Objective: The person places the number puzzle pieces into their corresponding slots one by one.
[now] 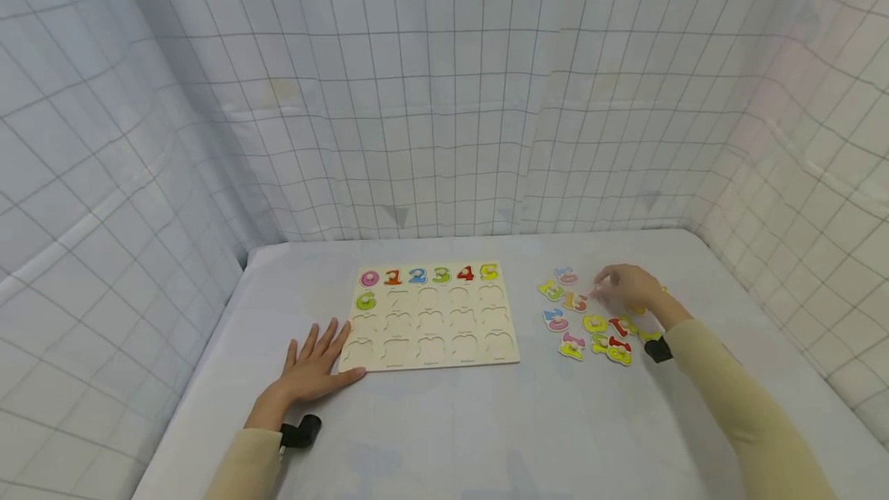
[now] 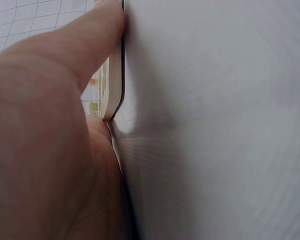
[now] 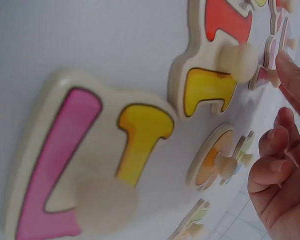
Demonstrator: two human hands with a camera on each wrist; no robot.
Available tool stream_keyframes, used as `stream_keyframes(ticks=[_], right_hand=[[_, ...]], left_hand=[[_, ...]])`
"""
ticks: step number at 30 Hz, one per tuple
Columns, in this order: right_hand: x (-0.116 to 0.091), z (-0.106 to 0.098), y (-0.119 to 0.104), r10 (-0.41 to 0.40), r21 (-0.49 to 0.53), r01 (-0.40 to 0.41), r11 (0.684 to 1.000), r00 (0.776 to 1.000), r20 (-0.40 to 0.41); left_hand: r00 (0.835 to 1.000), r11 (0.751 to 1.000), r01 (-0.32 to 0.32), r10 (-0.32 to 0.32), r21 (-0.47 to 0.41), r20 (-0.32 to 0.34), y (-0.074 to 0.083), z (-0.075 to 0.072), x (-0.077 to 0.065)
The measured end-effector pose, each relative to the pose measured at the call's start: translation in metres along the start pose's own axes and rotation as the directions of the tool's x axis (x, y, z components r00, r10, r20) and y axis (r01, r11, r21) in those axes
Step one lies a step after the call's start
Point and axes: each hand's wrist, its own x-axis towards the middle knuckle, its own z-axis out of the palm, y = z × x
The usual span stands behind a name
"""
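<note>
Head: the board [image 1: 430, 320] lies lengthwise left-right on the counter [image 1: 444, 438], gridded curtain [image 1: 444, 137] behind it; left hand [image 1: 312, 373] spread at its near-left corner, right hand [image 1: 628, 286], fingers bent, among loose number pieces [image 1: 593, 323] to its right.

Left wrist: thumb by the board's edge.

Right wrist: fingers beside a pink piece [image 3: 262, 75]; whether pinched, cannot tell.

Head view: high, facing forward and down over surface [image 1: 444, 430] and board [image 1: 447, 321]. Left wrist: very near, low along surface, facing board's edge; head shares it. Right wrist: close to number pieces [image 3: 108, 114], rolled sideways; head shares these.
</note>
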Motion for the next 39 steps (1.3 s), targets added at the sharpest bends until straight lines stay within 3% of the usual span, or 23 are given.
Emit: stream_keyframes(ticks=[3,7,15,21,29,34,39], right_hand=[[0.001,0.003,0.010,-0.001,0.105,0.000,0.994,1.000,0.017],[0.002,0.005,0.020,-0.017,0.162,0.016,0.987,1.000,0.002],[0.003,0.002,0.022,-0.037,0.105,0.041,0.994,0.999,-0.038],[0.004,0.002,0.022,-0.006,0.097,0.010,0.995,0.999,-0.042],[-0.002,0.006,0.022,-0.036,0.063,0.043,0.997,0.994,-0.106],[-0.002,0.007,0.012,-0.083,0.063,0.095,0.993,0.981,-0.173],[0.008,0.012,-0.011,-0.116,0.109,0.143,0.984,0.967,-0.226]], left_hand=[[1.000,1.000,0.011,-0.011,0.017,0.008,0.000,0.001,0.000],[1.000,0.999,0.017,-0.017,0.037,0.008,-0.006,0.006,0.004],[1.000,0.998,0.026,-0.026,0.051,0.006,-0.015,0.013,0.010],[1.000,0.999,0.020,-0.020,0.049,-0.001,-0.015,0.013,0.009],[1.000,0.999,0.021,-0.022,0.037,0.014,0.000,0.003,0.002],[1.000,0.999,0.010,-0.010,0.033,0.004,-0.008,0.008,0.005],[1.000,0.999,0.023,-0.023,0.035,0.016,-0.004,0.005,0.003]])
